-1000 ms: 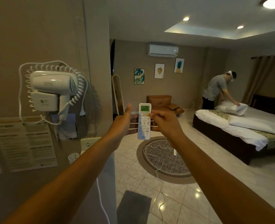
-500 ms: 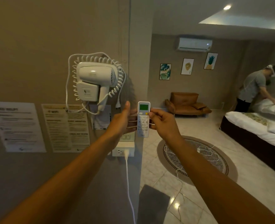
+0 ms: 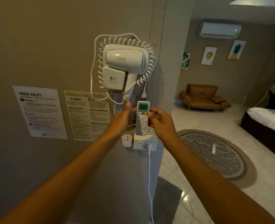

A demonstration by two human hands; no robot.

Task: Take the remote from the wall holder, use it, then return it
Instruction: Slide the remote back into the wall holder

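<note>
The white remote [image 3: 142, 118], with a lit green screen at its top, stands upright close to the beige wall, just under the hair dryer. My left hand [image 3: 121, 121] holds it from the left and behind, thumb pointing up. My right hand [image 3: 161, 122] grips its right edge, thumb by the yellow button. The remote's lower end sits right above a white socket box [image 3: 144, 143]. I cannot make out a wall holder; the remote and my hands cover that patch of wall.
A white wall hair dryer [image 3: 125, 67] with a coiled cord hangs above my hands. Paper notices [image 3: 41, 112] are stuck to the wall at left. A small white plug adaptor [image 3: 126, 140] and a cable [image 3: 149, 178] hang below. An air conditioner [image 3: 220, 30], armchair [image 3: 201, 97], round rug [image 3: 217, 154] and bed [image 3: 266, 126] lie to the right.
My view turned left toward the wall. Both hands carried the remote from open room space to the wall, just below the hair dryer and above the socket box.
</note>
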